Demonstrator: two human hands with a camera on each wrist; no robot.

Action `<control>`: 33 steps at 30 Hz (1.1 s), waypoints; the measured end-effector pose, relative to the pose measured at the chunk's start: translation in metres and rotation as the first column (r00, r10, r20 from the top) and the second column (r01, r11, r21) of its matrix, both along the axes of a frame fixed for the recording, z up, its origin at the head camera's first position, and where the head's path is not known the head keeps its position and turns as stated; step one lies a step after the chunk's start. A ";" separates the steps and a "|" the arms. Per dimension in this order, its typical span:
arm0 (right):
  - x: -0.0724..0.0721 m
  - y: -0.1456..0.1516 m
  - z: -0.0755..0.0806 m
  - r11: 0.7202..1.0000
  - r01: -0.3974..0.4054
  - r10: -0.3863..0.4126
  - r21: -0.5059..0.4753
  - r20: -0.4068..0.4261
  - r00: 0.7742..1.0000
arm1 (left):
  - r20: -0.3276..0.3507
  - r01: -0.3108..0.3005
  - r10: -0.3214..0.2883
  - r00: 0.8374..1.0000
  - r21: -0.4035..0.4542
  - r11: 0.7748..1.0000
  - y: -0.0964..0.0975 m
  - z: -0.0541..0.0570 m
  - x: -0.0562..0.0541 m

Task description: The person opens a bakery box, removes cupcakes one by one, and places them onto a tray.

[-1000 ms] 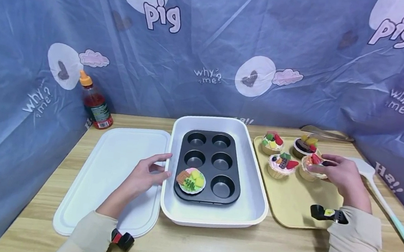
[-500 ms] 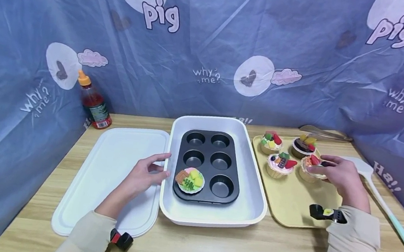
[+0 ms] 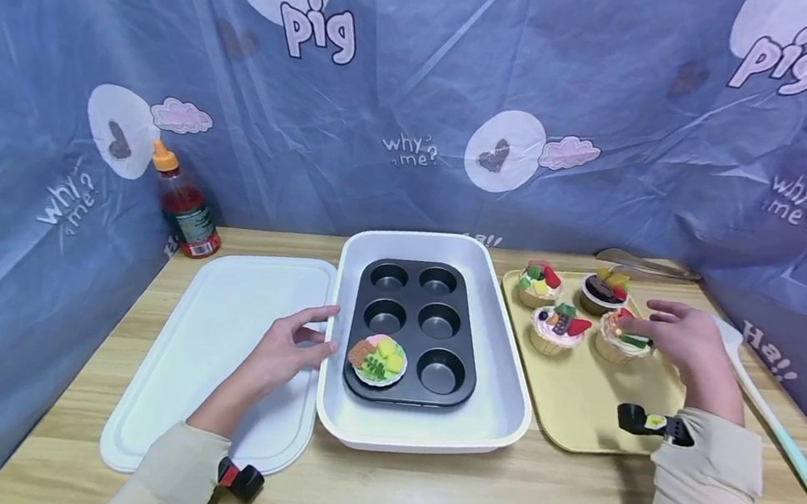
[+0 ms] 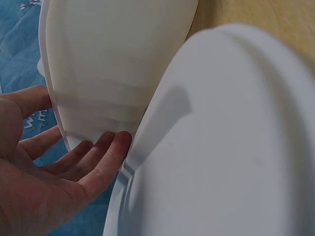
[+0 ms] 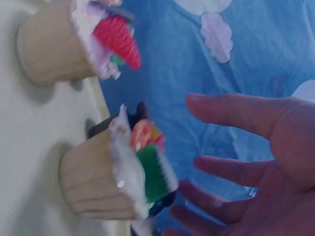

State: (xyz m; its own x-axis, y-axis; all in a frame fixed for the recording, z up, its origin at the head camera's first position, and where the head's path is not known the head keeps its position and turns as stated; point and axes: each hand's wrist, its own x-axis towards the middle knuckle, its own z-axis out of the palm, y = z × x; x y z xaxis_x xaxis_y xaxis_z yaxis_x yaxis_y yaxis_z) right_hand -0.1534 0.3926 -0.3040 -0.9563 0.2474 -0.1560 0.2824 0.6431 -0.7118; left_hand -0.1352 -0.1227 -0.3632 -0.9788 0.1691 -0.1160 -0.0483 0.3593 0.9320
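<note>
My left hand is at the left side of a white plastic tub; its extended fingers touch the tub's outer wall in the left wrist view. Inside the tub lies a black muffin tin. One cupcake with yellow, pink and green toppings sits in its front left cup. My right hand hovers with spread fingers beside a strawberry-topped cupcake on a yellow tray. In the right wrist view, a gap separates these fingers from that cupcake's wrapper.
More cupcakes stand on the tray: a pink-creamed one, a green-and-red one and a chocolate one. A long-handled spatula lies at right, metal utensils behind. A white board and a sauce bottle are at left.
My right hand has drawn up and away from the strawberry-topped cupcake, showing more of its green topping. That cupcake stays on the tray. My left hand keeps its place at the tub.
</note>
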 end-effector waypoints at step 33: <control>0.012 -0.199 0.022 0.845 -0.494 0.452 -0.202 -0.223 0.864 | 0.020 0.007 -0.007 1.000 -0.025 1.000 0.000 0.003 0.001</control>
State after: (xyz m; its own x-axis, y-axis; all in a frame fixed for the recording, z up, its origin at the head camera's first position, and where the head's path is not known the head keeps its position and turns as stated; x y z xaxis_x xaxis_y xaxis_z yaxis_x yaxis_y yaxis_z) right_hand -0.1411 0.1940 -0.2819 -0.9635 -0.2674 0.0148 -0.1434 0.4684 -0.8718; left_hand -0.1346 -0.1227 -0.3604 -0.9750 0.1730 -0.1395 -0.0640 0.3825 0.9217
